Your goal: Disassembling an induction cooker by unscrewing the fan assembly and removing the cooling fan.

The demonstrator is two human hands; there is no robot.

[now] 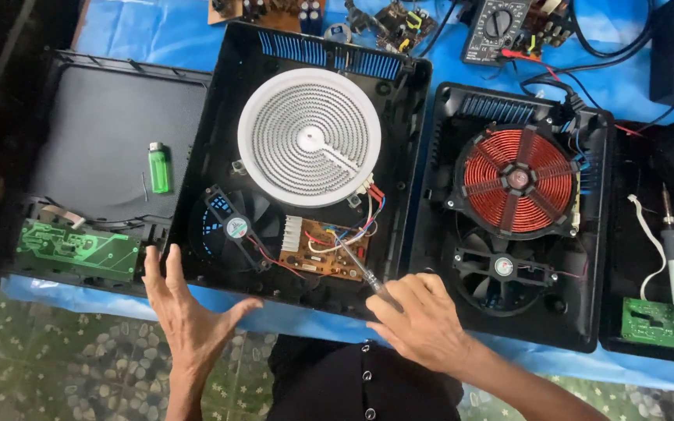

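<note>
Right hand (423, 316) pinches a screwdriver (360, 273) over the brown circuit board (325, 251), fragile, so hold its edges; left hand (185, 304) open, steadying the cooker case (220, 117).

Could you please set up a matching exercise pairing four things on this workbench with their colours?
Things:
1. lighter
2. round heating plate
3. coil in the right-hand cooker
4. table cover

Colours:
A. blue
B. copper red
C. green
D. white

Pairs: 1-C, 2-D, 3-B, 4-A
</note>
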